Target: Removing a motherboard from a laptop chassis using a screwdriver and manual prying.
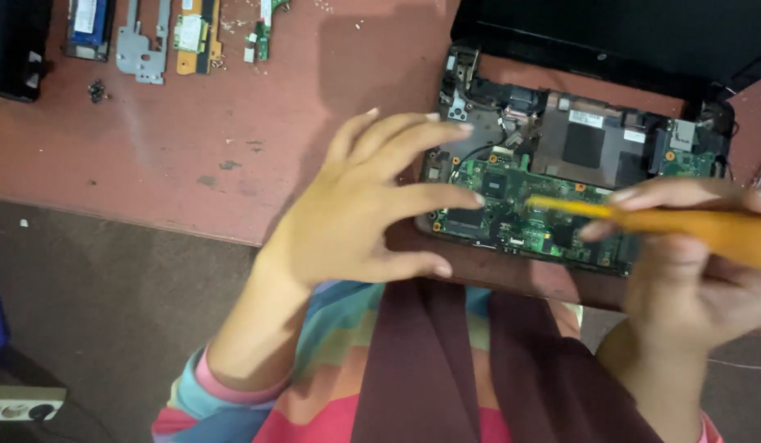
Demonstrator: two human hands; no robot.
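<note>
An opened small laptop [561,131] lies on a reddish table [233,131], its green circuit board [520,205] and copper-coloured cooling plate exposed. My right hand [684,271] is shut on a yellow-handled screwdriver [692,226], whose blurred tip points left over the board. My left hand [364,205] hovers with fingers spread at the laptop's left edge, holding nothing; its fingertips reach over the board's left end.
Removed parts lie along the table's far left edge: a black block [15,45], a blue-labelled drive [89,29], a grey metal bracket [143,45], two small circuit cards [196,33] and a few loose screws [96,89]. The laptop's dark lid [610,33] stands behind. A power strip [24,402] lies on the floor.
</note>
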